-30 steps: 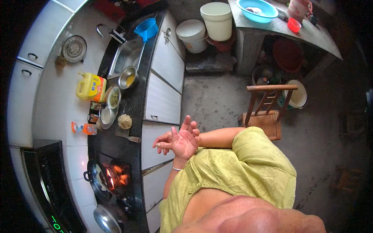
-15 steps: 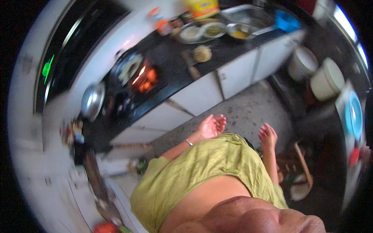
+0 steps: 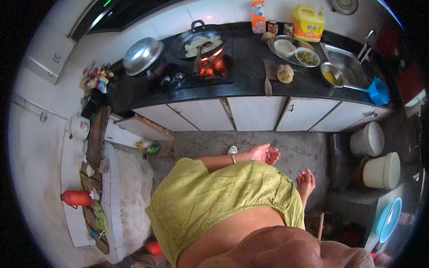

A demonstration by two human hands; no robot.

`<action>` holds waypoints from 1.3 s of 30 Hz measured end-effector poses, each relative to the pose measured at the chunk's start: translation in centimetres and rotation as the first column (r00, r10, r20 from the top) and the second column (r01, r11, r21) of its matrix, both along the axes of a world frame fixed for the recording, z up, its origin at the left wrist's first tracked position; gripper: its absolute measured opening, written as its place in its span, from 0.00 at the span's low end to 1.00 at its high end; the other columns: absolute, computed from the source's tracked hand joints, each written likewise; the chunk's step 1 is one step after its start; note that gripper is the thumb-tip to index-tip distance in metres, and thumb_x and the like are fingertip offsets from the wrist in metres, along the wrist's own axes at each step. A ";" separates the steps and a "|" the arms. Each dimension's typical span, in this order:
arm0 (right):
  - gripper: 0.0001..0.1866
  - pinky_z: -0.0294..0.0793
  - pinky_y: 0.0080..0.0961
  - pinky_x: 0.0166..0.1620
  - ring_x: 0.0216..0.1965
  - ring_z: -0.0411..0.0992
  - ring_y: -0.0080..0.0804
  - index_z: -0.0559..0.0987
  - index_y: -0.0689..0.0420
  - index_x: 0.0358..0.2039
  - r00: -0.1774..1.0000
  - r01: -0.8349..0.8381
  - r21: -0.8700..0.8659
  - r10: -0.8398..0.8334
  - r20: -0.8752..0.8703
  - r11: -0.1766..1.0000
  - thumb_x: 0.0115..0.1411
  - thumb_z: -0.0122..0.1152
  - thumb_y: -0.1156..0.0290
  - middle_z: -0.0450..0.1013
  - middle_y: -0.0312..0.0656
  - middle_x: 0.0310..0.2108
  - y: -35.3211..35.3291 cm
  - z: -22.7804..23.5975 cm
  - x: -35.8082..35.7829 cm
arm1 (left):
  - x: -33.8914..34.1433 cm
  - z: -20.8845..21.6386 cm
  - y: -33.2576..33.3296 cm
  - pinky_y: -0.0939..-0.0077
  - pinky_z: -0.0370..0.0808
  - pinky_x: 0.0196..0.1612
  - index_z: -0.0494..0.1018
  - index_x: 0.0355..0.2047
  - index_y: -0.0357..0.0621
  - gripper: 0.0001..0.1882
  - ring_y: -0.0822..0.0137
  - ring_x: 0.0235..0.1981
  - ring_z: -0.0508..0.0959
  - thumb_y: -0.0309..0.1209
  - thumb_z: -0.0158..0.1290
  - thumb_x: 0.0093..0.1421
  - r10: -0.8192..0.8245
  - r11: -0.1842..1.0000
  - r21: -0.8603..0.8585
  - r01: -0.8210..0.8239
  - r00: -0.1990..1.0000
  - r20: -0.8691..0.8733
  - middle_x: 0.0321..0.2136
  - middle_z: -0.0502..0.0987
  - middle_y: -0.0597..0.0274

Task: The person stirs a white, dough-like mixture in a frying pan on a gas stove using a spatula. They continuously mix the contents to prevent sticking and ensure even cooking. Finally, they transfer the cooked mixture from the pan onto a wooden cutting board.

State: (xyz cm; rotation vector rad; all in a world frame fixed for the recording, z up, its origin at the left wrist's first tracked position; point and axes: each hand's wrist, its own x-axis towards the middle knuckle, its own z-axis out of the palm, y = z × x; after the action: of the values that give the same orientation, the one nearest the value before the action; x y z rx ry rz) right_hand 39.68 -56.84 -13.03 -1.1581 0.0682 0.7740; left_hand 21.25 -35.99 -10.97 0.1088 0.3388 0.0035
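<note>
My left hand [image 3: 264, 154], with a bracelet [image 3: 233, 158] at its wrist, hangs in front of my body, palm up and fingers loosely bent, holding nothing. To its right, my right hand [image 3: 305, 180] is raised with loosely curled fingers and nothing visible in it. Both hands are over the floor, touching no object. Ahead on the black counter, a wok [image 3: 182, 50] of pale food sits over a glowing burner [image 3: 213, 68], a long-handled spatula [image 3: 199, 59] resting in it. A cleaver [image 3: 269, 71] lies beside a pale, lumpy, round piece [image 3: 285, 73].
A steel tray [image 3: 275, 41] holds a white bowl and a plate of chopped greens. Farther right are a pan [image 3: 331, 75] of yellow liquid, a sink [image 3: 342, 54] and a blue scoop [image 3: 378, 91]. A domed metal lid [image 3: 143, 55] sits left. Pale buckets [image 3: 381, 171] stand at right.
My view has turned, so the counter now runs level across the top and the sink side shows more fully. My hands remain empty in front of my body.
</note>
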 end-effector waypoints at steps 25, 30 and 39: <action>0.10 0.70 0.20 0.26 0.24 0.70 0.24 0.72 0.59 0.39 0.999 -0.037 -0.043 0.035 -0.039 0.998 0.57 0.50 0.71 0.71 0.38 0.26 -1.1 0.1 -1.9 | -2.1 -0.6 -1.8 0.67 0.68 0.47 0.66 0.44 0.43 0.20 0.61 0.43 0.70 0.45 0.37 0.62 0.041 0.999 0.009 -0.040 0.999 -0.007 0.43 0.70 0.56; 0.10 0.70 0.18 0.25 0.24 0.70 0.23 0.72 0.59 0.39 0.998 -0.037 -0.067 0.033 -0.047 0.997 0.57 0.50 0.71 0.72 0.38 0.26 -1.4 0.3 -2.0 | -2.2 -0.1 -2.2 0.68 0.68 0.47 0.67 0.43 0.43 0.20 0.62 0.43 0.70 0.45 0.38 0.61 0.051 0.999 0.017 -0.050 0.998 -0.033 0.42 0.70 0.57; 0.10 0.69 0.18 0.25 0.24 0.69 0.23 0.71 0.59 0.38 0.999 0.020 0.006 -0.020 -0.037 1.000 0.57 0.53 0.69 0.71 0.37 0.26 -1.1 0.3 -2.1 | -1.1 0.4 -1.1 0.69 0.68 0.46 0.67 0.43 0.44 0.20 0.62 0.42 0.71 0.45 0.38 0.61 -0.004 0.999 0.049 0.006 0.999 -0.035 0.42 0.70 0.57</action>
State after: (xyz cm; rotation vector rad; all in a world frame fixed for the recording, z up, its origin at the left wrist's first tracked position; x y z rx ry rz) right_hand 37.61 -57.92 -12.75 -1.1355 0.1080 0.7774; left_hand 20.12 -37.08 -10.57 0.1583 0.3732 0.0046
